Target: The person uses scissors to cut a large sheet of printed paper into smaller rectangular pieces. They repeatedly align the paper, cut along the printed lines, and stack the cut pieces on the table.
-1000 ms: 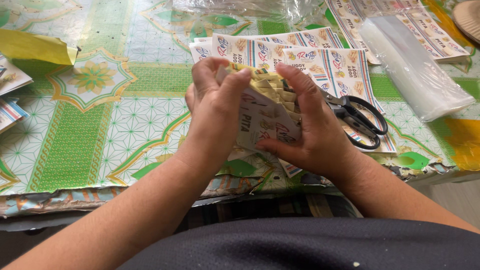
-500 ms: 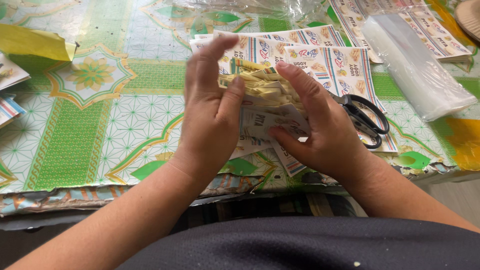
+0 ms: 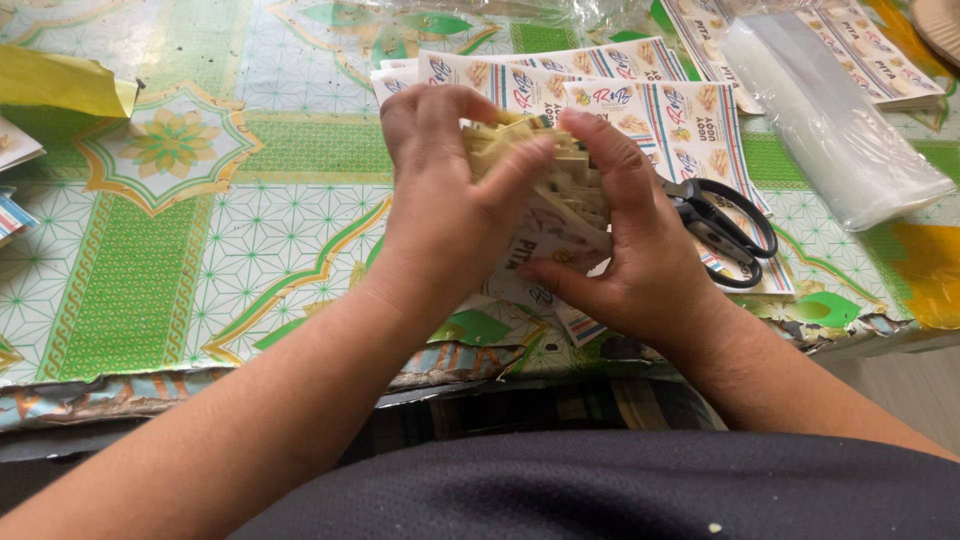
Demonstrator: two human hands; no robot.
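At far left I note a yellow paper scrap (image 3: 62, 85) on the patterned tablecloth (image 3: 150, 280), well clear; the left hand (image 3: 450, 215) pinches, fingers together, the pale snack pieces (image 3: 530, 165) of a printed clear packet (image 3: 560, 235) held above the table edge; the right hand (image 3: 630, 250) clamps its far side; I judge loose grip could spill pieces onto printed labels (image 3: 640, 85); scissors (image 3: 725, 225) lie just beside the right hand, a snag risk

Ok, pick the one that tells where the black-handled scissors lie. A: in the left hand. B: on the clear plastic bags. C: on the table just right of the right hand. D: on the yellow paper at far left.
C: the scissors lie on printed sheets beside the right hand.
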